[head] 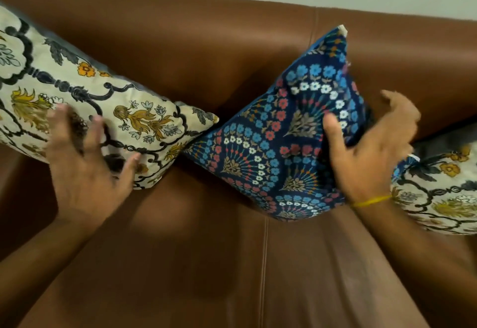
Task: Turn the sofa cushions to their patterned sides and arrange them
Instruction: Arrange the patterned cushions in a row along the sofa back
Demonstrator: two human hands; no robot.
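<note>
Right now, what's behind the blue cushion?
Behind the blue cushion the brown sofa back shows. The right hand wraps its right edge; whatever sits directly behind the cushion is hidden.

Both bare forearms reach forward from the lower corners, converging slightly. The left hand (85,162) is spread wide, fingers splayed and slightly curled, palm facing away. The right hand (371,152) is also open, thumb raised apart from loosely bent fingers (blurred at the tips), with a thin yellow thread band (371,200) around its wrist.
</note>
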